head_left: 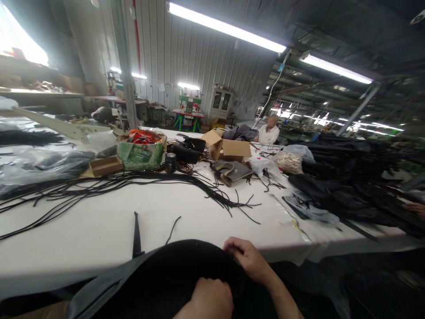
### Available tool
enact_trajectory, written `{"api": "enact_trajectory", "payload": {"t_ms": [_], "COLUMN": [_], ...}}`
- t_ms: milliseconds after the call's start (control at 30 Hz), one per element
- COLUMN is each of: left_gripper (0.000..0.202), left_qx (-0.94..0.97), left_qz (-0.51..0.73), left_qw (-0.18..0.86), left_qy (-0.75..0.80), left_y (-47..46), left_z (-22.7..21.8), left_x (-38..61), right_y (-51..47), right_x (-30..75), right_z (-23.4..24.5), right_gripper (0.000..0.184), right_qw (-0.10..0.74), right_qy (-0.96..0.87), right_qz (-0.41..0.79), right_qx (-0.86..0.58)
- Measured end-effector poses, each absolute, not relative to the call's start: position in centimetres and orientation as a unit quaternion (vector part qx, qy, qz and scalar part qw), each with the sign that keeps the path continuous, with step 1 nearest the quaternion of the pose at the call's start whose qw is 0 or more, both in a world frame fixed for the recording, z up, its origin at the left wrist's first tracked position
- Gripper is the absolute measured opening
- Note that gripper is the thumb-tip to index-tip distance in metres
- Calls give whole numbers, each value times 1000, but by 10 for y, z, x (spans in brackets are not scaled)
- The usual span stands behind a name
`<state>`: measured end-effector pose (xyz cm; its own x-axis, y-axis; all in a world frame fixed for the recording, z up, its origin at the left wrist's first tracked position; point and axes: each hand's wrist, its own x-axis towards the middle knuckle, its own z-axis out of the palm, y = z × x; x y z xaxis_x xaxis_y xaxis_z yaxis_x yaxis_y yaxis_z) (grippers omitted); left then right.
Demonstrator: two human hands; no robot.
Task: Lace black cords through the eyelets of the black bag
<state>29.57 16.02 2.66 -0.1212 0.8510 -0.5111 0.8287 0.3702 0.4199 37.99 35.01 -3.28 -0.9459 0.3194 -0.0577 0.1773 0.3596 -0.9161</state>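
A large black bag (pixel 181 266) is spread open at the near edge of the white table, its dark inside facing me. My right hand (pixel 244 254) pinches the bag's upper right rim between thumb and fingers. Within the bag's opening, my left hand (pixel 212 294) is closed in a fist; whatever its fingers hold is hidden. A short black strap (pixel 136 235) sticks up past the bag's far edge onto the table. Beside it lies a short piece of black cord (pixel 173 229).
Long black cords (pixel 159 178) cross the white table (pixel 109 221). Behind them are a green bag (pixel 141 153), a cardboard box (pixel 229 148) and a grey-brown bag (pixel 232 172). Black fabric (pixel 348 195) is heaped at right. A person (pixel 268 132) is at the far side; another person's hand (pixel 416 209) shows at right.
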Motion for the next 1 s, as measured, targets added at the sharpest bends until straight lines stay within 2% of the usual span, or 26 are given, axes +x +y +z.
{"api": "enact_trajectory", "payload": {"t_ms": [400,600,667,800,867,933,1000], "left_gripper": [42,46,50,52,54,43,31], "left_qx": [550,542,552,610,565,480,435], "left_qz": [18,24,35,49,61,78,85], "left_qw": [366,374,366,318,300,293,300], "left_qy": [751,752,748,724,767,823,844], "left_y": [161,158,153,146,147,150,152], "left_z": [31,42,47,54,52,45,40], "left_x": [295,291,289,278,269,260,253], "right_y": [350,346,341,333,331,331,331], "right_x": [380,389,388,382,379,377,377], "right_z": [-23,5,8,1,-5,-11,-19], "right_gripper": [28,47,43,24,32,42,37], "right_qw": [32,-39,-50,-4,13,33,62], "right_qy": [-820,-821,-823,-821,-806,-802,-814], "right_qz": [557,568,564,562,576,575,548], "right_qx": [-130,-36,-33,-105,-135,-159,-181]}}
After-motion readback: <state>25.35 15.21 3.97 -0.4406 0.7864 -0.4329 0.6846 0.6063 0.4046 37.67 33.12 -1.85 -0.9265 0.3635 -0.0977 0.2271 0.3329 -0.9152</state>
